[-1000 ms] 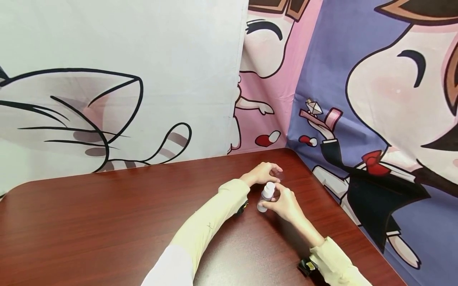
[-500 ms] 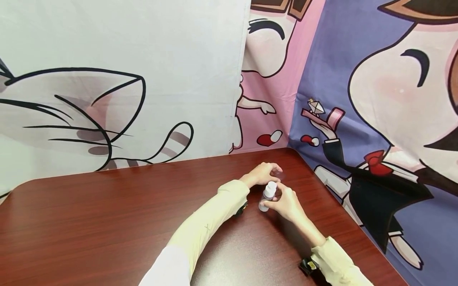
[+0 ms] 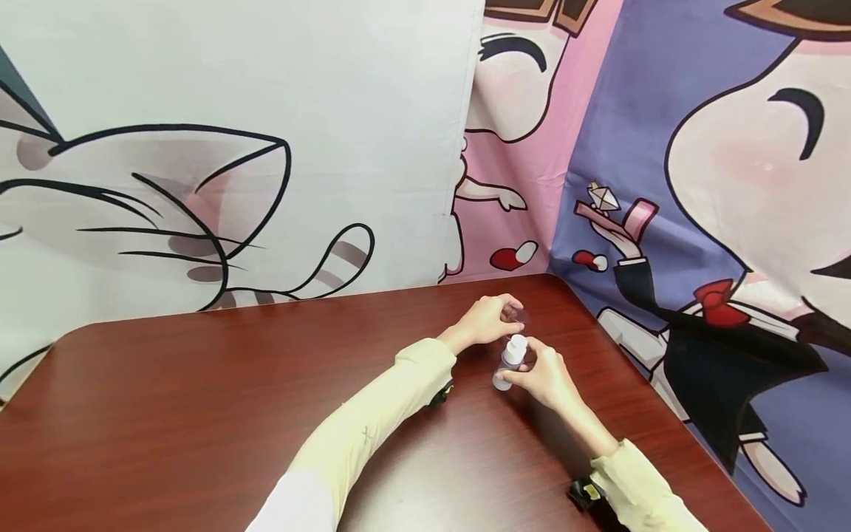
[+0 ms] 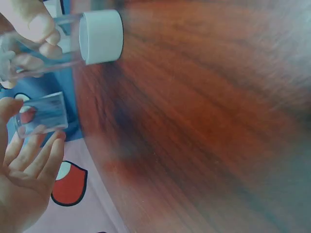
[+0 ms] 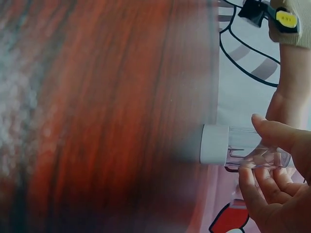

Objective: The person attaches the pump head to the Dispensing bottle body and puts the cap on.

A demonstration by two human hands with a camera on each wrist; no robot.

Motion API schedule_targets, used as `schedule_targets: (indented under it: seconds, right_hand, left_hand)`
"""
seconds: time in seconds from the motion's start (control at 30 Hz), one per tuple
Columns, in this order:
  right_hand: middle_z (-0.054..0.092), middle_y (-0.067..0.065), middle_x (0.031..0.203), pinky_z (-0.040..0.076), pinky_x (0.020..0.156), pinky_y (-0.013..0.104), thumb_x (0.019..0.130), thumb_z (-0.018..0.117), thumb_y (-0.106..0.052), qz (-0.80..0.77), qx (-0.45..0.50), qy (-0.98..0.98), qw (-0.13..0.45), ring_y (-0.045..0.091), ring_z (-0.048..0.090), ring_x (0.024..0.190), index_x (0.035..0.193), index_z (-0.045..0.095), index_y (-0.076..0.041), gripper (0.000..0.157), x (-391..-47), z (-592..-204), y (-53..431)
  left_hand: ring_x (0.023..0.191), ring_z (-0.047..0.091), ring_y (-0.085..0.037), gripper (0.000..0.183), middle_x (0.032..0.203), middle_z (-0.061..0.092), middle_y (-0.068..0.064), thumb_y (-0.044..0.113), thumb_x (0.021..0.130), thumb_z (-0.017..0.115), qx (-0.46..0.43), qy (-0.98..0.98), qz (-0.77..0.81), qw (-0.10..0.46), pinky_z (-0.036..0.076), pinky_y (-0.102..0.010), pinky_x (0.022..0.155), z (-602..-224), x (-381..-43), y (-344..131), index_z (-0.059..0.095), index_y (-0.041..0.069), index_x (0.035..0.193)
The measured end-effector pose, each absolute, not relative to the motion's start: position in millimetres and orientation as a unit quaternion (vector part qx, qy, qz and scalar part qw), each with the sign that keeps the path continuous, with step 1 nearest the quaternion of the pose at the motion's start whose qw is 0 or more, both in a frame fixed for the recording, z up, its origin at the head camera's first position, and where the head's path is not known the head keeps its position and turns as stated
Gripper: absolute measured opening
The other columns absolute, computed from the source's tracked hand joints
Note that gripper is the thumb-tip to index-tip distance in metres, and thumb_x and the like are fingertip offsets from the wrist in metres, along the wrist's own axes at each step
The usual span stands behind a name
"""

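My right hand pinches a small clear bottle with a white top and a white base between thumb and fingers. In the right wrist view its white base faces the tabletop, and the fingers lie along the clear body. Just behind the bottle, my left hand holds a clear plastic cap between thumb and fingertips. The left wrist view shows that cap apart from the bottle, which is partly covered by the right fingers.
Both hands are near the back right corner of a dark red wooden table. Cartoon-printed cloths hang along its back and right edges. Small cameras are strapped at both wrists, such as the right wrist camera.
The head view has turned slightly left. My left hand and the clear cap have shifted a little left and back from the bottle. The right hand keeps its grip on the bottle.
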State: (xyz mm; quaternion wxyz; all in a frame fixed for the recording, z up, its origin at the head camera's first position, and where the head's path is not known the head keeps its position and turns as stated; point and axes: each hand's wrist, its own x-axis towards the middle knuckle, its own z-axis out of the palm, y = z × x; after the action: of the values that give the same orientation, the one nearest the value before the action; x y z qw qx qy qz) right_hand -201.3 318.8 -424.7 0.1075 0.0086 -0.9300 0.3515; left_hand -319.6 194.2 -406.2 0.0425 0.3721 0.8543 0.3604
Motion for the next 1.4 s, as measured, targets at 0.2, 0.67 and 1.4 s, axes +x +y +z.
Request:
schedule_targets:
  seconds: [0.2, 0.67, 1.4]
  right_hand:
    - [0.07, 0.015, 0.09, 0.051, 0.062, 0.02, 0.067, 0.087, -0.018, 0.354, 0.005, -0.929, 0.109, 0.018, 0.068, 0.073, 0.106, 0.061, 0.0, 0.05, -201.3, -423.0, 324.7]
    - [0.07, 0.017, 0.089, 0.051, 0.063, 0.019, 0.066, 0.087, -0.017, 0.359, 0.005, -0.926, 0.118, 0.019, 0.067, 0.073, 0.104, 0.062, 0.002, 0.05, -197.3, -427.0, 325.5]
    - [0.071, 0.014, 0.086, 0.049, 0.061, 0.021, 0.066, 0.087, -0.017, 0.342, 0.013, -0.932, 0.122, 0.016, 0.066, 0.072, 0.1, 0.063, 0.001, 0.045, -198.1, -427.2, 316.8]
  left_hand:
    - [0.085, 0.068, -0.007, 0.036, 0.105, 0.072, -0.001, 0.027, 0.088, 0.069, 0.349, 0.846, 0.403, 0.015, 0.05, -0.016, 0.077, -398.7, -309.9, 186.5, 0.061, 0.014, 0.121]
    - [0.083, 0.067, -0.007, 0.04, 0.106, 0.067, -0.002, 0.026, 0.088, 0.069, 0.348, 0.796, 0.494, -0.021, 0.052, -0.013, 0.072, -388.7, -286.7, 164.1, 0.06, 0.011, 0.124]
    - [0.083, 0.068, -0.007, 0.04, 0.106, 0.069, -0.004, 0.023, 0.085, 0.073, 0.359, 0.751, 0.549, -0.073, 0.054, -0.016, 0.076, -375.9, -254.3, 148.4, 0.063, 0.011, 0.122]
